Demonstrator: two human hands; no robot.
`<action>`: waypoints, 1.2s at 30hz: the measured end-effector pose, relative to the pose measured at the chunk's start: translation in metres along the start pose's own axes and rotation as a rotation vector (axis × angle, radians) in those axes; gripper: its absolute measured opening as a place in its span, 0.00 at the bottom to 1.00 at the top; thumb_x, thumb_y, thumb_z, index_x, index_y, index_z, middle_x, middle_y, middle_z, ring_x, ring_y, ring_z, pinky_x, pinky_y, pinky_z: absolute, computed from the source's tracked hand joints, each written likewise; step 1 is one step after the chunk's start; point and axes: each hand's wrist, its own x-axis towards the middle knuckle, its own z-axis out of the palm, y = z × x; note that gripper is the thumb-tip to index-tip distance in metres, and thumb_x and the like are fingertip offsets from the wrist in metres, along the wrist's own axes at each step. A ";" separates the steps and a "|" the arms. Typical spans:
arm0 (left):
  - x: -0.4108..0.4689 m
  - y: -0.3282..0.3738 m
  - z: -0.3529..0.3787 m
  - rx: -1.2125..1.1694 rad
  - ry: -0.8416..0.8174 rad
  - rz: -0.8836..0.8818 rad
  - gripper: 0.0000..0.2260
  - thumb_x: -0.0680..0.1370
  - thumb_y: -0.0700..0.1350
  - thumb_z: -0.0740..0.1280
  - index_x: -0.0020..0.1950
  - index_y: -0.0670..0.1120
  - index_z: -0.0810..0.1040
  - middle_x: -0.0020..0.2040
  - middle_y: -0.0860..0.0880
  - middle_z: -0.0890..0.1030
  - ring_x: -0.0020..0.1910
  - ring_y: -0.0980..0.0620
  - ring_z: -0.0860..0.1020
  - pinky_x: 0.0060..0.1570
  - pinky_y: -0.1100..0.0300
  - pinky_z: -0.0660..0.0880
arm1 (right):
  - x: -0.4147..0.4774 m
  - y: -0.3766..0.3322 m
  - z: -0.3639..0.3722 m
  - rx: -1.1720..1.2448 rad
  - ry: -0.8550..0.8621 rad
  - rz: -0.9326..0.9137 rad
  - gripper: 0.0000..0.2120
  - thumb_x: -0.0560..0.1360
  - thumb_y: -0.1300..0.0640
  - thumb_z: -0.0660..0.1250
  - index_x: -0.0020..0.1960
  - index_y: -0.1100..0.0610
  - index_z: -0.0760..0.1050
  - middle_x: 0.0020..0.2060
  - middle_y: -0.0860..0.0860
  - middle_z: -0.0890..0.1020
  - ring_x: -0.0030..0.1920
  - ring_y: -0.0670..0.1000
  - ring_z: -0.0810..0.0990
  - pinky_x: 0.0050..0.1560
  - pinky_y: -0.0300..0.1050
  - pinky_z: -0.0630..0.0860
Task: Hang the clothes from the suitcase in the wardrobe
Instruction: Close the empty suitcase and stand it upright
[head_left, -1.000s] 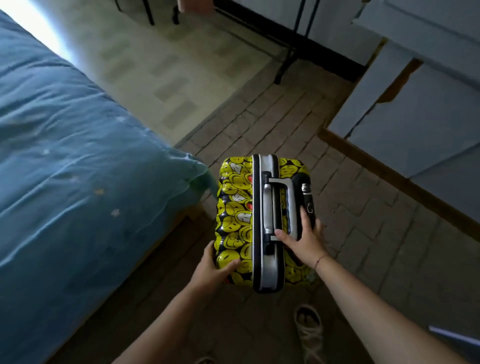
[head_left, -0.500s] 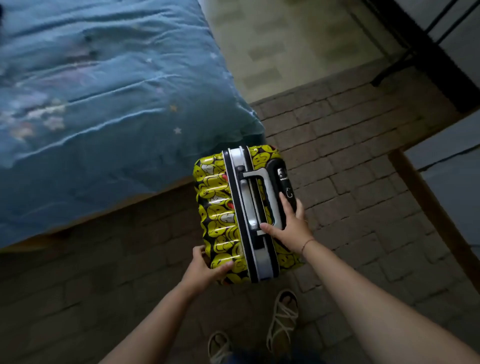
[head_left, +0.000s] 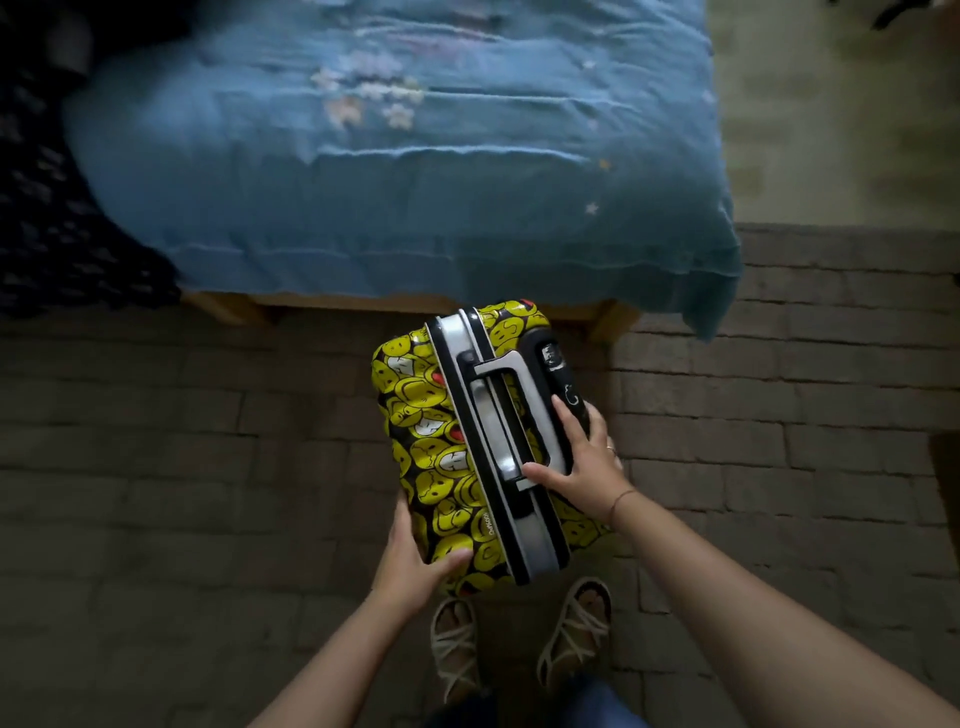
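Steadying suitcase (head_left: 441, 441) w/ both hands just in front of bed (head_left: 415, 208). L hand (head_left: 410, 561) grips lower shell corner; R hand (head_left: 582, 462) lies flat, fingers spread, by handle (head_left: 524, 405). Judgement: lay it flat on bed before unlatching, lock side reachable. It's closed; contents unseen, can't tell what's packed.

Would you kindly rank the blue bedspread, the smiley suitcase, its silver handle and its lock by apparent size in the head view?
Largest to smallest:
blue bedspread
smiley suitcase
silver handle
lock
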 end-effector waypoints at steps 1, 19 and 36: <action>-0.003 -0.009 -0.012 -0.023 0.028 -0.014 0.53 0.65 0.53 0.77 0.78 0.52 0.43 0.77 0.50 0.56 0.75 0.50 0.58 0.72 0.52 0.59 | 0.001 -0.014 0.011 -0.009 -0.008 -0.016 0.44 0.69 0.34 0.66 0.74 0.35 0.42 0.76 0.48 0.40 0.75 0.59 0.49 0.73 0.63 0.52; -0.058 -0.120 -0.140 0.112 0.853 -0.306 0.51 0.66 0.79 0.40 0.77 0.44 0.55 0.78 0.40 0.52 0.76 0.40 0.52 0.72 0.43 0.51 | -0.016 -0.272 0.230 0.116 -0.409 -0.193 0.38 0.75 0.40 0.61 0.75 0.39 0.39 0.76 0.51 0.37 0.76 0.59 0.49 0.74 0.59 0.53; -0.070 -0.307 -0.412 0.179 0.798 -0.519 0.51 0.68 0.70 0.64 0.77 0.53 0.36 0.76 0.48 0.32 0.76 0.45 0.36 0.73 0.44 0.39 | 0.066 -0.550 0.410 -0.930 -0.274 -0.773 0.53 0.62 0.25 0.63 0.72 0.36 0.31 0.75 0.53 0.32 0.75 0.62 0.35 0.71 0.69 0.44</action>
